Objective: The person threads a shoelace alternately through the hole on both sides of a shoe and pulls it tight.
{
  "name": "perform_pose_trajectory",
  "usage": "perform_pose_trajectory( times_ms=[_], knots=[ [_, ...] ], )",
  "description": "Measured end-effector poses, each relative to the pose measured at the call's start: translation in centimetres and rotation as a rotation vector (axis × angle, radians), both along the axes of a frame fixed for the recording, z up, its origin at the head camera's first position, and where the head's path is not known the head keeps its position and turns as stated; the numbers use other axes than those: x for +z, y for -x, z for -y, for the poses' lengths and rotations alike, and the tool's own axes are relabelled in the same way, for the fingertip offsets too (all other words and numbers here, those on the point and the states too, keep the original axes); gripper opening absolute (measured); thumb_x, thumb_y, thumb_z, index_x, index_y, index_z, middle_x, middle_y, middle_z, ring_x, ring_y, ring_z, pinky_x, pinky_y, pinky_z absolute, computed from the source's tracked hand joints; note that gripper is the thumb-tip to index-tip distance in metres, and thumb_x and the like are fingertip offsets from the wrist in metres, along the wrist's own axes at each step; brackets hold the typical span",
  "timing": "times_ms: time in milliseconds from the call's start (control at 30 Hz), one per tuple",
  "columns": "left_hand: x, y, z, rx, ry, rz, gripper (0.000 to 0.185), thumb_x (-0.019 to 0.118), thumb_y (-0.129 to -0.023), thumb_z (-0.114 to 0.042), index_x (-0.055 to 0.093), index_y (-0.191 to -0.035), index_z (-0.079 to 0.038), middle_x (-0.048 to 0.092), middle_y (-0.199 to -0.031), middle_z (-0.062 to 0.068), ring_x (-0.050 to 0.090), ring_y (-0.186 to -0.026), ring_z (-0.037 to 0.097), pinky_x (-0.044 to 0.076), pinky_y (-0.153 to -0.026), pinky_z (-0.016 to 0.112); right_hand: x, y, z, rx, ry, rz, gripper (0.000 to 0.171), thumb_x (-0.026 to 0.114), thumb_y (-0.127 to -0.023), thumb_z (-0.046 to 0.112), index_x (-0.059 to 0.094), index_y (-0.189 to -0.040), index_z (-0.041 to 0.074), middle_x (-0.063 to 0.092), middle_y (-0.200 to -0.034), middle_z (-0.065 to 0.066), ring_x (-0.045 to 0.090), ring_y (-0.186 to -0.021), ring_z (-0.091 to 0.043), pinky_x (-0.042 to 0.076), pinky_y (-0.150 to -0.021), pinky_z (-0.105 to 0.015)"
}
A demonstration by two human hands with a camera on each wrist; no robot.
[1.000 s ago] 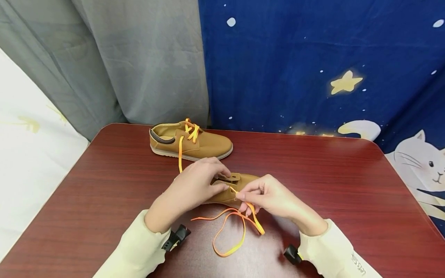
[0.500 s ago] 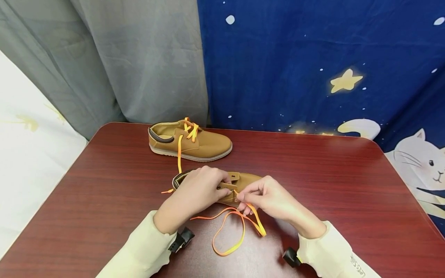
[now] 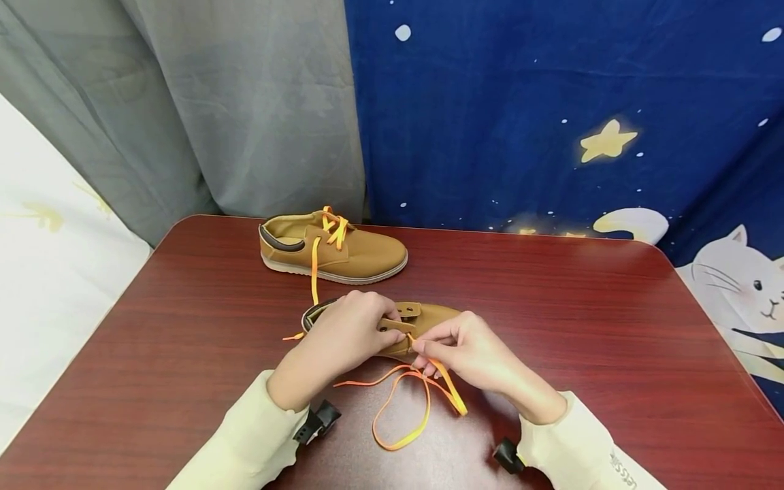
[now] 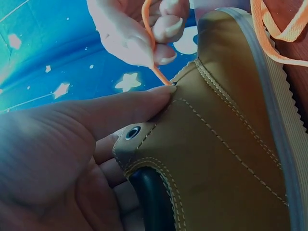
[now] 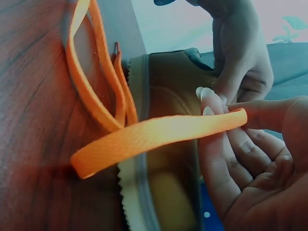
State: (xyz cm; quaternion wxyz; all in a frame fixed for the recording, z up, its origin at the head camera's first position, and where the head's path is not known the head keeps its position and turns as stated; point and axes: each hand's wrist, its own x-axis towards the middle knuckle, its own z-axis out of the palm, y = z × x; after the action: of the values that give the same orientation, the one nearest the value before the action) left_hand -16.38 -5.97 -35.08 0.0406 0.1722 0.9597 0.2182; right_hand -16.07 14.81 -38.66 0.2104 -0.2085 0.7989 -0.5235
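My left hand [image 3: 346, 333] pinches the side flap [image 4: 149, 138] of a tan, leather-look low shoe [image 3: 436, 316], thumb on the outer face and fingers tucked behind. The shoe sits near the middle of the dark red wood-grain table [image 3: 582, 306], toe towards three o'clock. My right hand [image 3: 468, 347], at four o'clock, grips a flat orange-yellow woven lace [image 5: 144, 138] near its end — that end meets the flap right at my left thumb tip, though I cannot tell whether it has entered an eyelet. One dark-rimmed metal eyelet [image 4: 132, 133] shows bare beside my thumb. More of the lace lies looped on the table at six o'clock from the shoe. At eleven o'clock stands a matching tan shoe [image 3: 373, 252], laced across the top.

I judge the lace very light, limp and easily bent, so best held close behind its narrow end, where a short length should stand stiff. The shoe should be light too, its flap supple but springy — worth holding at the edge just beside the eyelet, so it cannot fold away.
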Motion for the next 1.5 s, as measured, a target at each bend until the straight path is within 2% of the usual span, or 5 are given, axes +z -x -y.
perform_pose_trajectory(
  times_ms=[233,400,600,1300,1500],
  knots=[
    [0.1,0.3,0.8,0.014,-0.137,0.121,0.053,0.051,-0.105,-0.037,0.051,-0.055,-0.019,0.039,-0.054,-0.008,0.035,-0.053,0.008,0.031,-0.053,0.027,-1.2,0.1,0.9,-0.040,0.048,0.021,0.021,0.065,-0.097,0.012,0.077,-0.095,-0.006,0.075,-0.076,-0.018,0.067,-0.063,-0.007,0.058,-0.061,-0.023],
    [-0.4,0.8,1.1,-0.044,-0.203,0.281,0.054,0.051,-0.102,-0.023,0.038,-0.050,-0.021,0.030,-0.050,-0.010,0.029,-0.048,0.007,0.024,-0.048,0.023,-1.5,-0.1,1.1,-0.063,0.055,-0.005,0.020,0.065,-0.096,0.012,0.077,-0.091,-0.004,0.073,-0.072,-0.016,0.066,-0.060,-0.008,0.056,-0.058,-0.023],
    [-0.6,1.4,1.5,-0.164,-0.300,0.382,0.026,0.059,-0.091,-0.017,0.073,-0.069,-0.012,0.035,-0.056,-0.012,0.034,-0.054,0.006,0.024,-0.049,0.021,-1.4,-0.1,1.1,-0.058,0.012,-0.059,0.019,0.066,-0.096,0.014,0.078,-0.087,0.002,0.074,-0.069,-0.010,0.068,-0.060,-0.010,0.054,-0.057,-0.021],
    [-0.8,1.3,0.8,0.004,-0.373,0.238,0.018,0.068,-0.094,-0.020,0.078,-0.081,-0.015,0.067,-0.070,-0.009,0.046,-0.062,0.006,0.035,-0.055,0.022,-0.5,0.2,0.5,0.065,-0.094,-0.079,0.023,0.064,-0.100,0.024,0.076,-0.092,0.007,0.074,-0.076,-0.001,0.072,-0.068,-0.018,0.060,-0.063,-0.031],
    [-0.3,1.3,1.0,0.067,-0.667,0.333,0.019,0.062,-0.100,-0.015,0.075,-0.096,-0.002,0.077,-0.084,0.007,0.069,-0.076,0.004,0.056,-0.074,0.021,-0.6,0.1,0.5,0.089,-0.102,-0.102,0.021,0.065,-0.099,0.024,0.077,-0.092,0.008,0.072,-0.074,-0.002,0.068,-0.067,-0.013,0.059,-0.062,-0.027]
  ],
)
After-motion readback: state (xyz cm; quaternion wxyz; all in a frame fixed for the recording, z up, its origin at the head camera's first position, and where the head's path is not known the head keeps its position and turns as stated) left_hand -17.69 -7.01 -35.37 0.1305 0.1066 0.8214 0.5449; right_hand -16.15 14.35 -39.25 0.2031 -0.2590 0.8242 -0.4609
